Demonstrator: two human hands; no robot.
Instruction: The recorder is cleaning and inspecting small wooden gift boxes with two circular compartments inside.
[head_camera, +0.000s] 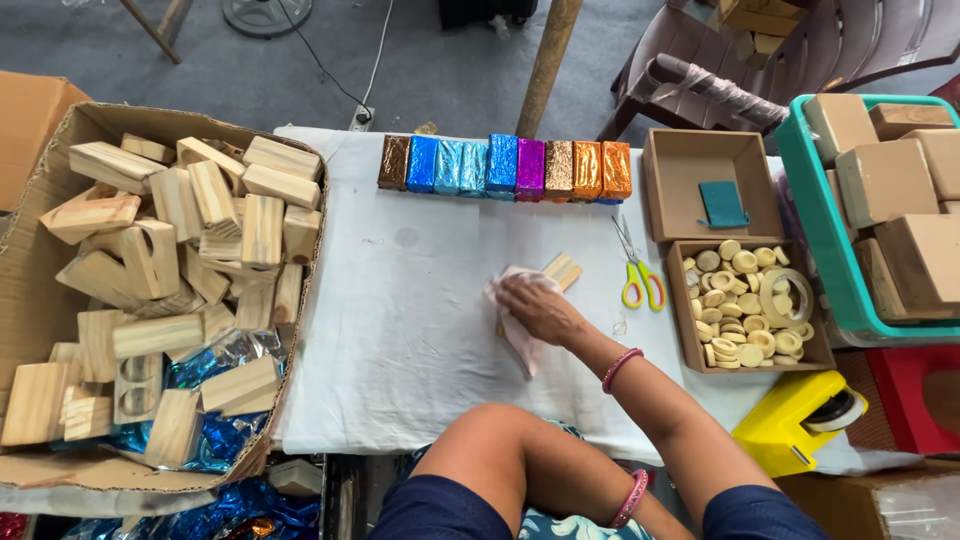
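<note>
Seen from overhead: a table draped in white cloth (420, 340), slightly wrinkled and faintly stained, set on a grey floor with a wooden pole (548, 62) rising behind it and a dark brown plastic chair (700, 50) beyond the far right corner. Along the far edge, a tight row of foil-wrapped blocks (505, 167), crinkly and shiny, in brown, blue, teal, purple, copper and orange. At the left, a big torn cardboard box (40, 290) heaped with pale pine blocks (190, 250), squared off and grainy, over scraps of blue foil. At the right, two shallow cardboard trays: the farther tray (665, 190) holding a small teal card, the nearer tray (815, 355) filled with little round wooden discs (735, 320) and a roll of tape. Between tray and hand, scissors with yellow and red handles (640, 280) lying flat. Further right, a teal plastic crate (815, 230) of plain brown boxes, and below it a yellow tape dispenser (795, 420). Near the middle of the cloth, right hand (535, 308), pink bangle at the wrist, spread flat and pressing a soft pinkish rag (520, 345) down over a wooden block (562, 270), one end of it poking out just beyond the fingers. Left arm folded low near the body, bangled too; left hand out of sight.
</note>
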